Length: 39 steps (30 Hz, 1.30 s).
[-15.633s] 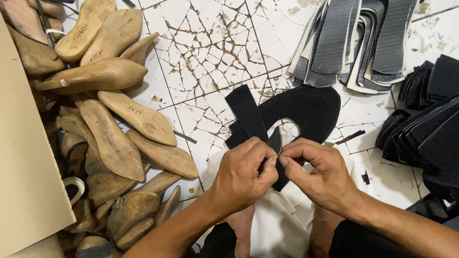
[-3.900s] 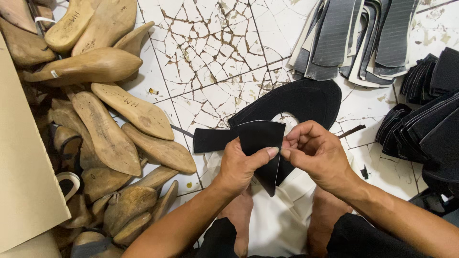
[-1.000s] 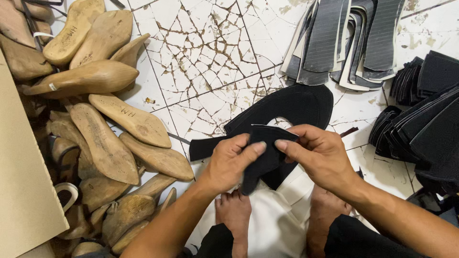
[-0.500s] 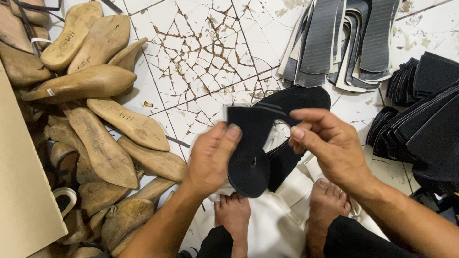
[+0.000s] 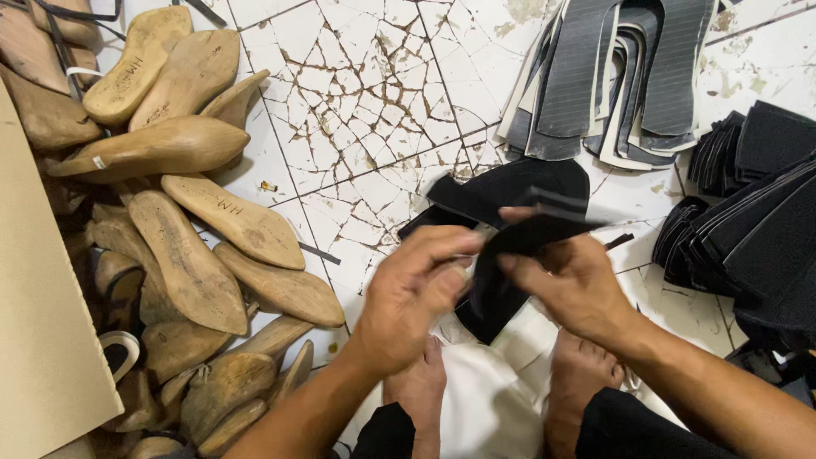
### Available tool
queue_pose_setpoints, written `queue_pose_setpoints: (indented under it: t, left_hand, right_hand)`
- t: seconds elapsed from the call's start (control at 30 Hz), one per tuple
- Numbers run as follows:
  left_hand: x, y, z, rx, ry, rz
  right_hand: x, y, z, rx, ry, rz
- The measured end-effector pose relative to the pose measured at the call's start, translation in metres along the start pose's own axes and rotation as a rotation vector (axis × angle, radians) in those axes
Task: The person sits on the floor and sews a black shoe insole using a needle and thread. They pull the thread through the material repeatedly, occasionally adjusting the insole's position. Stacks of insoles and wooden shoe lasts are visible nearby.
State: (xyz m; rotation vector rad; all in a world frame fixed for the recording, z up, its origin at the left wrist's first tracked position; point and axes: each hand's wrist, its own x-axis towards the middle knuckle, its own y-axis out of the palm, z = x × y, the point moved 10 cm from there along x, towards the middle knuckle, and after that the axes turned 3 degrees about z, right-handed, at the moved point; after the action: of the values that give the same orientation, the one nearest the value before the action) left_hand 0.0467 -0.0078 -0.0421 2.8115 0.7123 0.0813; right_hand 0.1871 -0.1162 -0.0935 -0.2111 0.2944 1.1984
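Between both hands, black fabric piece (image 5: 497, 280), folded, matte

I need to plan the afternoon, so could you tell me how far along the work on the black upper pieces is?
Done: I cannot tell; no finished shoe shows. In hand: the left hand and right hand together grip one black upper piece, bending it above the cracked tile floor. Left: black cut pieces lie stacked on the right, grey soles above them, and bare wooden lasts on the left.
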Motion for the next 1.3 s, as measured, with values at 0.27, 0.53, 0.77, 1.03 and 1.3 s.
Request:
queue_pose_setpoints:
  t: [0.27,0.53,0.77,1.03,1.3]
  left_hand:
    - [-0.041,0.012,0.152,-0.264,-0.918,0.133]
    - [-0.017,0.014,0.151,-0.472,-0.796,-0.101]
    - [0.013,-0.02,0.127,-0.477,-0.512,-0.307]
    - [0.015,-0.007,0.119,-0.07,-0.448,-0.099]
    - [0.006,0.011,0.111,0.026,-0.506,0.017]
  right_hand:
    - [-0.014,0.019,-0.011,0.153,0.144,0.169]
    - [-0.075,0.123,-0.018,-0.256,-0.2,1.037]
    - [-0.07,0.116,-0.005,-0.419,-0.493,0.909]
    - [-0.01,-0.008,0.045,-0.47,-0.447,-0.128]
    - [0.002,-0.025,0.008,-0.158,-0.171,-0.104]
